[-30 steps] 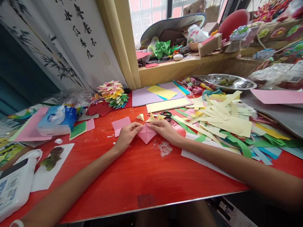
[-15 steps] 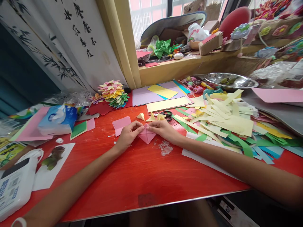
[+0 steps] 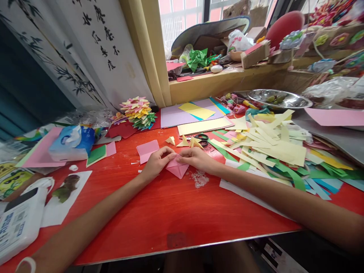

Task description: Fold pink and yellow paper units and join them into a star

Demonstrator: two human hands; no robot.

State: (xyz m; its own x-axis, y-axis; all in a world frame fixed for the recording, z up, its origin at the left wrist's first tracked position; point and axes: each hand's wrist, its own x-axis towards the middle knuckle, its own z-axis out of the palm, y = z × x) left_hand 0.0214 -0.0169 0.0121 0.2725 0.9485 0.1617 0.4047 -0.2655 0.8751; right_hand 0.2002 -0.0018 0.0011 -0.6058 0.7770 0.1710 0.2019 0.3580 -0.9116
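Note:
A creased pink paper (image 3: 177, 170) is held just above the red table (image 3: 159, 212), its pointed corner toward the front edge. My left hand (image 3: 157, 163) pinches it at the upper left between thumb and fingers. At its upper right, my right hand (image 3: 196, 158) pinches it too, the fingertips of both hands nearly meeting. Behind my left hand lies a folded pink sheet (image 3: 148, 150). Small folded yellow pieces (image 3: 184, 141) and black-handled scissors (image 3: 202, 140) rest just beyond my right hand.
A layered paper stack (image 3: 138, 113) stands at the back, beside lilac sheets (image 3: 170, 115). Paper strips (image 3: 270, 140) spread over the right side, with a metal bowl (image 3: 298, 101) behind. On the left are a tissue pack (image 3: 72, 143) and a white device (image 3: 25, 223).
The pink paper has turned a little and shows more of its creased face, its lower corner slightly lower. Both hands still pinch it. The whole view has shifted slightly.

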